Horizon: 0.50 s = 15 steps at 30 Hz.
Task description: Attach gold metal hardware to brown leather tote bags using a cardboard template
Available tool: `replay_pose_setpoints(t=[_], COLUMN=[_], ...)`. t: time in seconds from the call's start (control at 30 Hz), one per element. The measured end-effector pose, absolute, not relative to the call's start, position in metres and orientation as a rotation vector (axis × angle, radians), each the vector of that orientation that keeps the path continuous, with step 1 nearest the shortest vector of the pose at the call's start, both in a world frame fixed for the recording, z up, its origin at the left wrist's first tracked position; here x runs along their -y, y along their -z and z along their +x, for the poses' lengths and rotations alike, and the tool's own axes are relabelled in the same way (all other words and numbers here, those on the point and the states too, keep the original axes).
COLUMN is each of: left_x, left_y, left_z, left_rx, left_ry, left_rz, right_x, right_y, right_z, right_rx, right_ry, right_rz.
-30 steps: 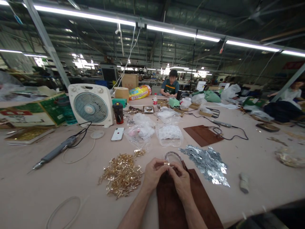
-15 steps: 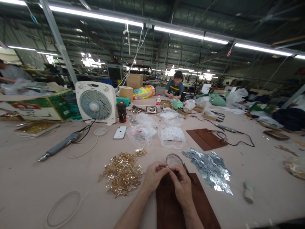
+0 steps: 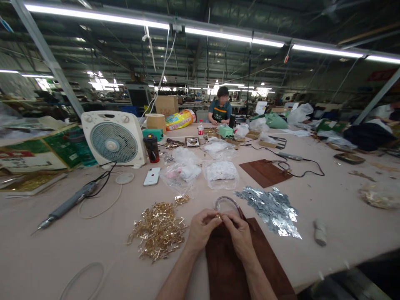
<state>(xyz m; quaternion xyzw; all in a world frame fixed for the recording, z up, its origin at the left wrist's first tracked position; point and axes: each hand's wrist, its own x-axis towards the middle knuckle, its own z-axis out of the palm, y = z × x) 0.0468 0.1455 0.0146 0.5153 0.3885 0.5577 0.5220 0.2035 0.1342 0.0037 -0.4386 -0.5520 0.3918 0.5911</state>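
My left hand (image 3: 201, 229) and my right hand (image 3: 240, 234) meet over the top edge of a brown bag (image 3: 231, 266) lying on the table. Between their fingertips they pinch a small gold fitting (image 3: 218, 216) where a clear curved handle (image 3: 225, 202) joins the bag. A heap of gold metal fittings (image 3: 158, 230) lies just left of my left hand. A pile of silver metal plates (image 3: 270, 209) lies to the right of my right hand.
Plastic bags of white parts (image 3: 220, 171), a white phone (image 3: 151, 176), a box fan (image 3: 113, 138), a corded electric screwdriver (image 3: 64, 205) and another brown bag (image 3: 264, 172) lie farther back. A person (image 3: 220, 110) sits at the table's far end. A white roll (image 3: 320, 232) lies right.
My hands stay together on the fitting at the bag's top; only small finger movement shows. The camera view has shifted slightly.
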Motion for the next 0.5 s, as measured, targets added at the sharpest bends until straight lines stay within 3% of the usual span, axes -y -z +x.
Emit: replay_pose_setpoints(t=[0.5], left_x=[-0.1398], left_y=[-0.0177], left_z=[0.0498], left_rx=[-0.895], left_ry=[-1.392], left_rz=[1.473], right_x=[-0.1338], right_y=[-0.0019], right_z=[0.2028], right_rx=[1.237], right_ry=[-0.919], right_rz=[-1.053])
